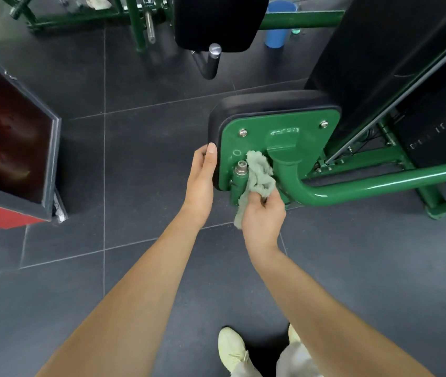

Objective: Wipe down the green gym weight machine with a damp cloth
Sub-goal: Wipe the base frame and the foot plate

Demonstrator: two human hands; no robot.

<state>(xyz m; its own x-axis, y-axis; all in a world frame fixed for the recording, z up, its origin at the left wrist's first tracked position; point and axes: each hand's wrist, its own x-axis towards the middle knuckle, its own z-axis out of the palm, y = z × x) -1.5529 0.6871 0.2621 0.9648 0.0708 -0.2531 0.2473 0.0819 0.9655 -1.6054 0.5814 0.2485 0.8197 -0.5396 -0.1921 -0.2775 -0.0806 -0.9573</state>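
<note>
The green weight machine fills the right side, with a green back plate (308,131) bolted to a black pad (246,103) and a curved green tube (352,190) running right. My right hand (264,216) grips a crumpled pale green cloth (258,175) and holds it against the plate beside a silver-capped pin (240,167). My left hand (201,180) holds the pad's left edge, thumb along the rim and fingers hidden behind it.
A dark red and grey box (12,148) stands at the left. Another black pad (220,20) with a grey handle (212,61) hangs ahead. A blue cylinder (277,25) sits behind a green bar. The black weight stack (434,131) is at right. My shoes (232,349) are on dark floor tiles.
</note>
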